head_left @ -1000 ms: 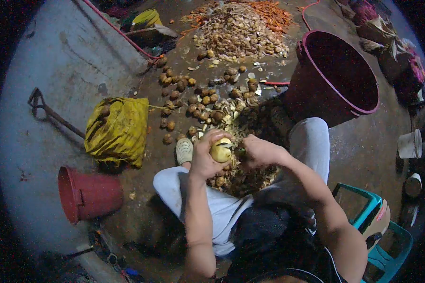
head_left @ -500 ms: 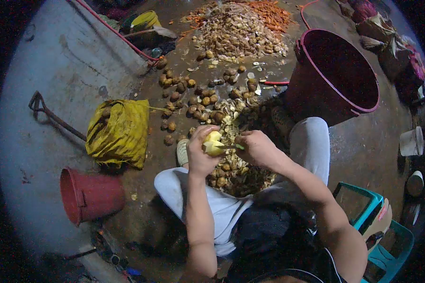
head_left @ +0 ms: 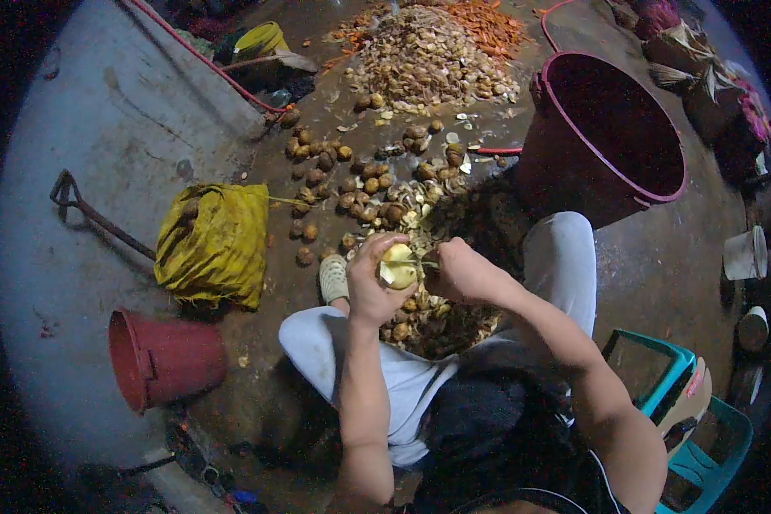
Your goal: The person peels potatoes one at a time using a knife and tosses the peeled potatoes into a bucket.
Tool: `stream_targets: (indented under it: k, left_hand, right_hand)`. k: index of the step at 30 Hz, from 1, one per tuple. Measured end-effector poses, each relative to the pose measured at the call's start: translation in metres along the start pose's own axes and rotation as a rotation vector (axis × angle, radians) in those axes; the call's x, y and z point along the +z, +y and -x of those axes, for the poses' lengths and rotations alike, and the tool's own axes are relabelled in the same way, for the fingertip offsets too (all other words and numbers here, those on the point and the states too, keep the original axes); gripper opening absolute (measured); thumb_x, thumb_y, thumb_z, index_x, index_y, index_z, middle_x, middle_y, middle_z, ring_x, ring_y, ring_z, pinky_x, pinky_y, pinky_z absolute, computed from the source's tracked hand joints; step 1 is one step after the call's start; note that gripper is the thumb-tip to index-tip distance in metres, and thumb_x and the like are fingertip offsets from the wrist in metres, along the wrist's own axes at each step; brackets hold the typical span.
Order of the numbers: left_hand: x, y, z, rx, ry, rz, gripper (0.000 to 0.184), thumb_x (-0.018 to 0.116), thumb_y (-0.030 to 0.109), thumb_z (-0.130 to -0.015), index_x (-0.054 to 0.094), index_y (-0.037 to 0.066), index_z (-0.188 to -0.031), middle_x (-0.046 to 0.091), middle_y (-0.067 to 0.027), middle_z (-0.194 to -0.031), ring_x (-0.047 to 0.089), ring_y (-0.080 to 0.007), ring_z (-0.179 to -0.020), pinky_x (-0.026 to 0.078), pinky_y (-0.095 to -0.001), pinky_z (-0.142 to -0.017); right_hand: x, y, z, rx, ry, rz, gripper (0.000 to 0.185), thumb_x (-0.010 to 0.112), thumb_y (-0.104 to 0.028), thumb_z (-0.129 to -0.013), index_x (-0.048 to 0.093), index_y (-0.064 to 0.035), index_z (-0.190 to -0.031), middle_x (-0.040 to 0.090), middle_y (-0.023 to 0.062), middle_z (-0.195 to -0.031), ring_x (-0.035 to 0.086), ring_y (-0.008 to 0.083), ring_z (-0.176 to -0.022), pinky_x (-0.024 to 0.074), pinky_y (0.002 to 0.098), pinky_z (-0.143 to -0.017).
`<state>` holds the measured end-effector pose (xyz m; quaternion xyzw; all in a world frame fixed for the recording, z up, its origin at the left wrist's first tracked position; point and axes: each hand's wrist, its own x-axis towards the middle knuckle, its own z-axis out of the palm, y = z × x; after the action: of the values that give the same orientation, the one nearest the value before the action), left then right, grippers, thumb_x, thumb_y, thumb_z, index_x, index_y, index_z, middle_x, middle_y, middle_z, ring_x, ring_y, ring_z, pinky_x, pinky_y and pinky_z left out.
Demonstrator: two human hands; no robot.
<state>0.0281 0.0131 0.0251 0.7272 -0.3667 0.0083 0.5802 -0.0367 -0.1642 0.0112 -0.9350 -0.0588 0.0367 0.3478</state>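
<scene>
My left hand (head_left: 370, 289) is wrapped around a mostly peeled, pale yellow potato (head_left: 399, 269), held above the floor between my knees. My right hand (head_left: 469, 271) is closed on a small knife (head_left: 427, 265), whose blade is against the potato's right side; the fingers cover most of the handle. Strips of peel (head_left: 441, 319) lie heaped below both hands. Just beyond them, brown unpeeled potatoes (head_left: 370, 178) are scattered over the floor.
A tall maroon bin (head_left: 565, 163) stands beyond my right knee. To my left are a yellow sack (head_left: 214, 244), a red bucket (head_left: 180, 355) and a long-handled tool (head_left: 103, 221). Ahead lies a pale and orange heap (head_left: 437, 56). A teal plastic stool (head_left: 702, 463) is at my right.
My left hand has turned the potato and moved slightly right. The knife has shifted against the potato, and my right hand has tilted; its green handle shows less now.
</scene>
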Motion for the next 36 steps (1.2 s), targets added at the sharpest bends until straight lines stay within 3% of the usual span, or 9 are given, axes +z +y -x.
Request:
stream_targets:
  k: [8,11,16,21,25,28,29,30,36]
  left_hand:
    - [-0.001,-0.005,0.001,-0.004,0.001,-0.264,0.059,0.077,0.000,-0.052,0.061,0.006,-0.109,0.064,-0.0091,-0.103,0.063,-0.0239,-0.098,0.049,-0.0352,-0.088]
    - [0.001,-0.012,0.003,-0.020,-0.001,-0.122,0.057,0.079,0.002,-0.057,0.061,0.005,-0.111,0.064,-0.0090,-0.103,0.063,-0.0229,-0.097,0.049,-0.0336,-0.088]
    - [-0.002,-0.020,0.010,-0.305,0.022,0.647,0.058,0.081,0.027,-0.076,0.053,0.002,-0.120,0.063,-0.0125,-0.108,0.061,-0.0165,-0.086,0.050,-0.0291,-0.076]
    - [0.002,-0.036,0.006,-0.445,0.170,1.048,0.066,0.050,0.065,-0.087,0.051,0.006,-0.116,0.063,-0.0219,-0.107,0.062,-0.0231,-0.075,0.051,-0.0307,-0.063]
    - [-0.001,-0.064,0.010,-0.549,0.176,1.382,0.049,0.041,0.055,-0.096,0.052,0.011,-0.114,0.064,-0.0182,-0.100,0.063,-0.0232,-0.077,0.050,-0.0328,-0.060]
    - [0.032,-0.127,0.024,-0.958,0.494,1.099,0.048,0.041,0.057,-0.094,0.057,0.014,-0.110,0.066,-0.0135,-0.098,0.063,-0.0234,-0.073,0.049,-0.0327,-0.053]
    - [0.048,-0.154,0.037,-0.984,0.512,0.909,0.043,0.042,0.053,-0.095,0.057,0.015,-0.107,0.065,-0.0116,-0.098,0.064,-0.0252,-0.072,0.049,-0.0385,-0.050]
    - [0.052,-0.163,0.048,-1.079,0.317,0.678,0.042,0.044,0.052,-0.094,0.055,0.013,-0.105,0.065,-0.0121,-0.097,0.066,-0.0293,-0.073,0.050,-0.0441,-0.050]
    - [0.140,-0.202,0.091,-1.390,-0.009,0.677,0.043,0.034,0.042,-0.101,0.054,0.004,-0.093,0.063,-0.0151,-0.076,0.062,-0.0281,-0.054,0.048,-0.0386,-0.041]
  right_hand:
    - [0.010,0.031,-0.002,0.138,0.351,0.102,0.021,0.070,-0.011,-0.070,0.064,0.0012,-0.085,0.062,0.0207,-0.078,0.063,0.0373,-0.074,0.0505,0.0443,-0.068]
    - [-0.026,0.001,0.005,0.218,0.185,-0.141,0.017,0.070,-0.010,-0.072,0.063,0.0017,-0.083,0.061,0.0192,-0.073,0.060,0.0311,-0.067,0.0494,0.0403,-0.067]
    - [-0.029,0.008,0.009,0.003,0.331,-0.323,0.034,0.076,-0.016,-0.067,0.063,0.0067,-0.090,0.062,0.0255,-0.072,0.063,0.0396,-0.069,0.0526,0.0416,-0.065]
    - [-0.016,0.040,-0.008,0.141,0.206,-0.247,0.040,0.077,-0.022,-0.072,0.061,0.0116,-0.088,0.061,0.0253,-0.070,0.062,0.0372,-0.065,0.0511,0.0380,-0.064]
    - [-0.034,0.014,0.002,-0.021,0.319,-0.386,0.045,0.079,-0.027,-0.071,0.062,0.0108,-0.089,0.063,0.0269,-0.075,0.065,0.0380,-0.069,0.0542,0.0386,-0.070]
    - [-0.009,0.064,-0.010,0.193,0.084,0.032,0.047,0.079,-0.030,-0.070,0.062,0.0103,-0.086,0.062,0.0282,-0.073,0.064,0.0406,-0.071,0.0532,0.0420,-0.069]
    - [0.008,0.077,-0.009,0.094,0.371,0.007,0.048,0.079,-0.033,-0.068,0.061,0.0095,-0.080,0.061,0.0279,-0.069,0.063,0.0431,-0.069,0.0520,0.0454,-0.066]
    - [-0.028,0.047,-0.003,0.272,0.135,-0.099,0.057,0.079,-0.028,-0.070,0.062,0.0112,-0.108,0.065,0.0297,-0.090,0.066,0.0390,-0.088,0.0521,0.0401,-0.080]
    - [-0.060,0.068,0.035,0.150,0.127,-0.537,0.026,0.077,-0.023,-0.075,0.063,-0.0009,-0.081,0.064,0.0068,-0.072,0.059,0.0127,-0.070,0.0476,0.0311,-0.062]
